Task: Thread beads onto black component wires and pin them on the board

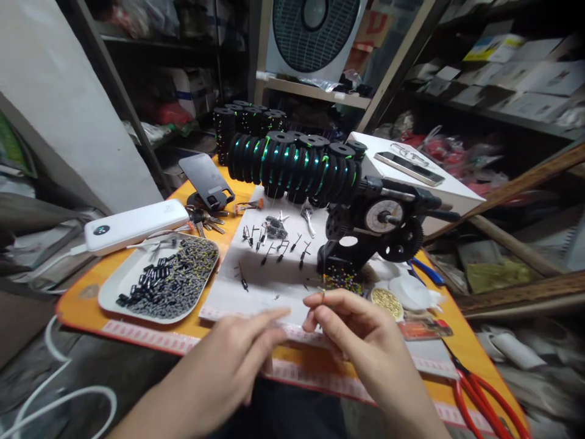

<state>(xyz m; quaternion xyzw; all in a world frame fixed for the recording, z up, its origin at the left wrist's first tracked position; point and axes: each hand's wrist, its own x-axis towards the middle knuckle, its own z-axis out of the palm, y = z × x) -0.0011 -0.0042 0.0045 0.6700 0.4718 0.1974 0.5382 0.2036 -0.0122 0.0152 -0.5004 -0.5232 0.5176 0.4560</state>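
Observation:
My right hand (361, 329) is closed in a pinch above the white board (228, 299). Between its thumb and fingertips is a thin line, with a small orange bead just above the fingers. What else they grip is too small to tell. My left hand (240, 344), blurred, is beside it at the board's front edge, index finger stretched out and nothing visible in it. Beyond them stands a black winding machine (365, 225) carrying a row of black spools (292, 161) with green, shiny line. Small black rig pieces (278, 250) lie spread on the board.
A tray (107, 299) of grey and black small parts stands left, near a white power bank (137, 225), keys (210, 221) and phone stand (208, 180). Right are colored beads (345, 280), a dish of brass-colored bits (386, 302) and red-handled scissors (484, 396). A fan (315, 36) stands behind.

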